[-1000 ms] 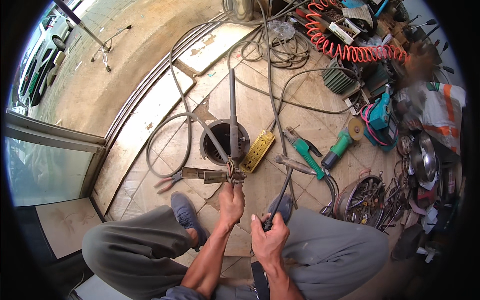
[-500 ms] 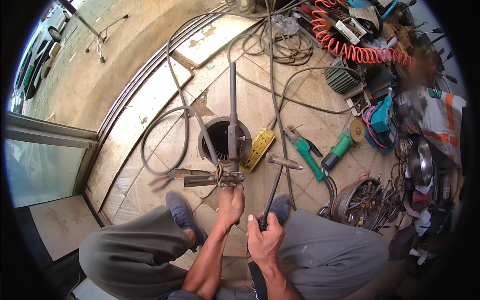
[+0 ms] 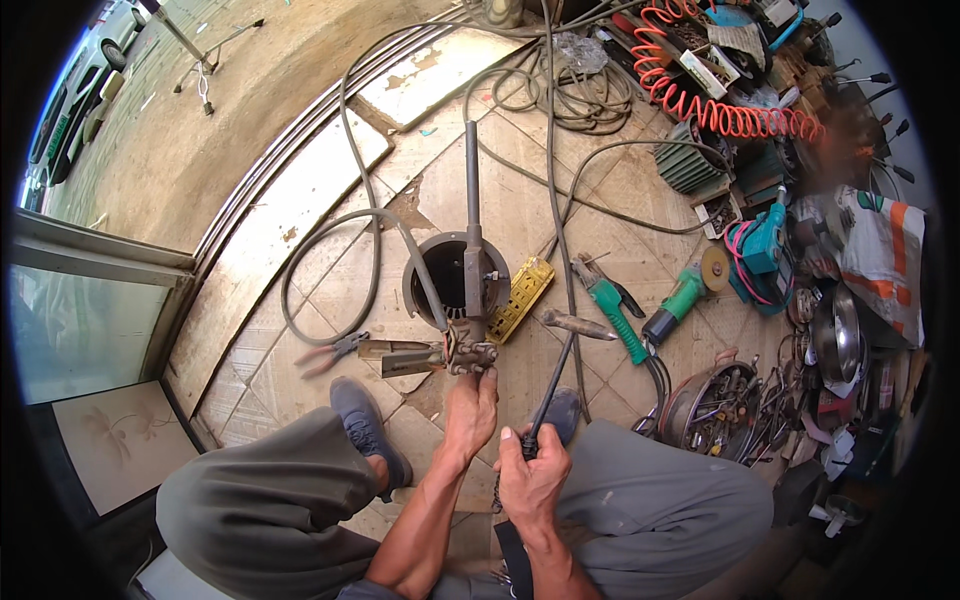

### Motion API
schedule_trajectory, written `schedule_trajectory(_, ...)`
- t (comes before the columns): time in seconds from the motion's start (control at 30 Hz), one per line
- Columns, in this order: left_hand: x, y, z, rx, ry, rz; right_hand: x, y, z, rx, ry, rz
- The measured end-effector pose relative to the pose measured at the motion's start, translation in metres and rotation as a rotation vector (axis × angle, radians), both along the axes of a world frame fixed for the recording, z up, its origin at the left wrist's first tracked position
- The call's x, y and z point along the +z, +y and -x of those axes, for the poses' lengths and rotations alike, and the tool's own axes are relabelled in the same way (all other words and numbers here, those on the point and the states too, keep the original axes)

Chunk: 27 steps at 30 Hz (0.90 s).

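Before me stands a dark metal assembly with a long upright pipe [image 3: 473,250], a round flanged opening [image 3: 417,300] and flat blades [image 3: 405,360] at its near left. My left hand [image 3: 468,415] is closed at the near end of this assembly, its fingertips against the metal joint; part of its grip is hidden. In my right hand [image 3: 533,475] is a hammer [image 3: 553,380], held by its dark, thin handle. The hammer's pointed head [image 3: 580,325] hangs just right of the assembly, apart from it.
Pliers [image 3: 335,352] lie left of the blades. To the right are a yellow power strip [image 3: 522,298], a green electrode holder [image 3: 613,310], a green angle grinder [image 3: 685,295] and a round bin of metal parts [image 3: 700,405]. Cables [image 3: 550,150] cross the tiled floor.
The view has shifted slightly. My left fingers have loosened and reach a little farther along the joint. The hammer head has moved slightly right and tilted a bit more.
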<state>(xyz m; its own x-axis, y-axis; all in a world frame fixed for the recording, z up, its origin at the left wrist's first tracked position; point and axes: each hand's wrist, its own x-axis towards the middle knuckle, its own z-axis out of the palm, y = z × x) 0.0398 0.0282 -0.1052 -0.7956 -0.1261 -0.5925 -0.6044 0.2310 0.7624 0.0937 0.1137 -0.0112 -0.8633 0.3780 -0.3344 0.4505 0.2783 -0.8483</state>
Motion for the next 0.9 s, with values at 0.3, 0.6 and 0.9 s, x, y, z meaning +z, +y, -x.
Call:
schedule_trajectory(0.3, 0.011, 0.011, -0.006, 0.113, 0.179, 0.199, -0.007, 0.001, -0.001, 0.007, -0.004, -0.021)
schedule_trajectory(0.6, 0.008, 0.010, -0.003, 0.047, 0.127, 0.291, -0.010, -0.001, 0.007, -0.001, -0.004, 0.006)
schedule_trajectory(0.9, -0.005, 0.011, -0.012, -0.025, 0.115, 0.403, -0.001, -0.006, 0.041, -0.015, 0.007, -0.007)
